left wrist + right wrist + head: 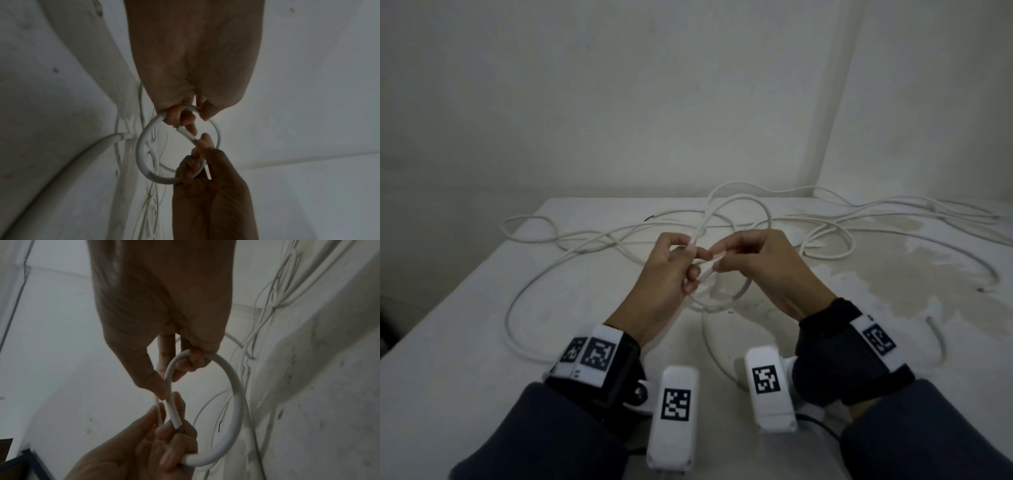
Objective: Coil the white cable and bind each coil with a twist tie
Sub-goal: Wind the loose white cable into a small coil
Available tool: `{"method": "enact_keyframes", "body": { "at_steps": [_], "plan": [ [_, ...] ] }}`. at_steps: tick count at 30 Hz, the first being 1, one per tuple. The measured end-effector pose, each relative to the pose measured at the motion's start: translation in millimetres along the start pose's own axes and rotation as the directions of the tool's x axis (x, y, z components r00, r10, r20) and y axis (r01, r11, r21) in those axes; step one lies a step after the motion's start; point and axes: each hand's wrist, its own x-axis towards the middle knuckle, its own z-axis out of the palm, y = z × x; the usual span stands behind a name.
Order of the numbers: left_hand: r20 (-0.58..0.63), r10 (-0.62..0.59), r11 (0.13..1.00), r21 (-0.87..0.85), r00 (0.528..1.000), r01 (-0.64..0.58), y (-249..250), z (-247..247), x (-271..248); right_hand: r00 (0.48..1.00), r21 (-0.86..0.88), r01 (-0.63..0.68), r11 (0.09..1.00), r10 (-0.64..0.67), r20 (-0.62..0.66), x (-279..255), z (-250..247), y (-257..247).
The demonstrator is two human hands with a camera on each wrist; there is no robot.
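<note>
white, stained and lit dimly, one table (482, 308) fills the scene beneath two hands, with pale walls (619, 85) meeting in a corner behind it; nearest the viewer, two dark sleeves (544, 435) end in two black wrist straps, each carrying white blocks printed with black square markers (676, 404); just beyond them the left hand (666, 274) and the right hand (767, 267) are raised above the tabletop, fingertips almost meeting; between them hangs one small loop of the white cable (726, 298), the only coil formed so far; the left hand has its fingers curled round the loop, with the cut end of the cable lying across its fingertips, as the right wrist view shows at the cable end (176, 423); the right hand also grasps the loop, lower fingers hooked round the strand and thumb and forefinger pinching it near the left fingertips; in the left wrist view the same loop (141, 155) reads as one near-complete ring held between both hands; no twist tie can be made out in either hand; beyond the hands the rest of the cable lies loose on the table in many overlapping bends, spreading toward the far left edge and away to the far right corner; one short dark fleck (649, 218) lies on the table near the far edge, too small to identify; a brownish stain (887, 274) marks the table's right side.
</note>
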Motion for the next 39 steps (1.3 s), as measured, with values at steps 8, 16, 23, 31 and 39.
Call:
{"method": "enact_keyframes", "body": {
  "at_steps": [8, 16, 23, 31, 39],
  "plan": [
    [0.11, -0.004, 0.989, 0.144, 0.994, -0.012, 2.0, 5.0, -5.9, 0.994, 0.288, 0.079, 0.954, -0.052, -0.099, 1.0, -5.9, 9.1],
    [0.031, -0.13, 0.9, -0.417, 0.991, 0.131, -1.4, 4.5, -2.5, 0.999, 0.457, -0.005, 0.89, -0.02, 0.049, -4.1, 4.3, 4.5],
    [-0.047, -0.017, 0.999, 0.045, 0.999, 0.019, -2.2, -1.0, -5.5, 0.998, 0.319, 0.065, 0.946, -0.066, -0.009, -4.8, 3.5, 6.9],
    [0.076, 0.09, 0.984, 0.15, 0.993, -0.101, 7.8, -5.1, -11.1, 0.996, 0.334, 0.075, 0.94, -0.059, -0.06, -2.3, -0.5, 9.9],
    [0.216, -0.009, 0.957, 0.286, 0.976, -0.055, 11.0, -7.3, -16.0, 0.999, 0.233, -0.017, 0.972, 0.006, 0.05, -4.0, -7.4, 6.2]
  ]
}}
